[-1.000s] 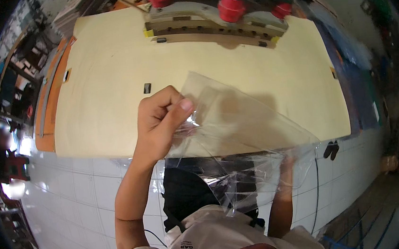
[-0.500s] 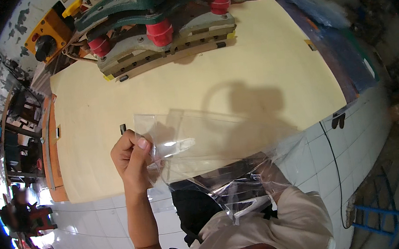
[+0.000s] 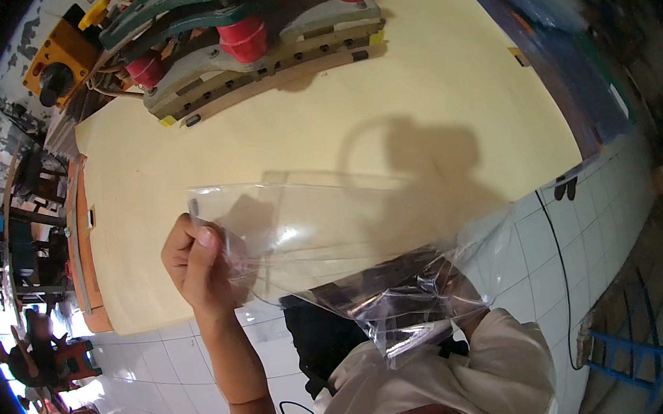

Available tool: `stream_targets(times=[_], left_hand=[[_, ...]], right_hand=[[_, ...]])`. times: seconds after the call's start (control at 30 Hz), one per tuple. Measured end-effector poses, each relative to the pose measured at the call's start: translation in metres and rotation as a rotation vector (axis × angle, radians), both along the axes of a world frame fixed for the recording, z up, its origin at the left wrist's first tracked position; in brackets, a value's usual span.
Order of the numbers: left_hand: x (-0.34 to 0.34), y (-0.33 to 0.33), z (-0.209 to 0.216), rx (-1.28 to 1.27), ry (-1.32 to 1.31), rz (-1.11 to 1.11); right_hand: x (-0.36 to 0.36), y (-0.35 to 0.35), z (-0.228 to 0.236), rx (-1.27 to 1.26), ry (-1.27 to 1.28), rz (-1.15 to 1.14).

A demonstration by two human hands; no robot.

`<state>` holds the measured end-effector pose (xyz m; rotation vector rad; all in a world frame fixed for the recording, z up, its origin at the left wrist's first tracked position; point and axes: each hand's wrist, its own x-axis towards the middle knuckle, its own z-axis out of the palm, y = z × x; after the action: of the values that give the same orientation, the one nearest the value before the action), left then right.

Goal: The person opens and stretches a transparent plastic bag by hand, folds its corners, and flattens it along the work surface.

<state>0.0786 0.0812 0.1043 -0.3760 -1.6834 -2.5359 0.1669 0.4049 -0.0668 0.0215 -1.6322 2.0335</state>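
Observation:
My left hand (image 3: pixel 199 266) pinches the left edge of a clear plastic bag (image 3: pixel 326 231), held up in front of a pale wooden tabletop (image 3: pixel 416 97). The bag stretches to the right and crumples low down near my body. My right hand (image 3: pixel 466 302) is behind the crumpled end of the bag and grips it there; only a blurred part shows through the plastic. My white sleeve (image 3: pixel 472 376) fills the lower middle.
A green and grey machine with red knobs (image 3: pixel 254 44) stands on the far edge of the table. A yellow switch box (image 3: pixel 66 61) is at the far left. White floor tiles (image 3: pixel 587 240) with a black cable lie to the right; a blue frame (image 3: pixel 620 347) stands lower right.
The view has swung so the table tilts and the machine sits upper left. My left hand has moved lower and further left, stretching the bag wider.

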Motion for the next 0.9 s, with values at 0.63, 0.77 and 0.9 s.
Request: stream_targets(times=[0.63,0.77,0.9], left_hand=[[-0.008,-0.016,0.012,-0.072,0.071,0.226],[-0.005,-0.020,0.010,-0.088,0.055,0.264],[-0.005,-0.045,0.001,-0.099,0.070,0.306]], right_hand=[[0.045,0.055,0.170,0.299,0.240,0.108],[-0.009,0.004,0.196,0.382,-0.008,0.049],[-0.022,-0.011,0.194,0.200,-0.028,0.216]])
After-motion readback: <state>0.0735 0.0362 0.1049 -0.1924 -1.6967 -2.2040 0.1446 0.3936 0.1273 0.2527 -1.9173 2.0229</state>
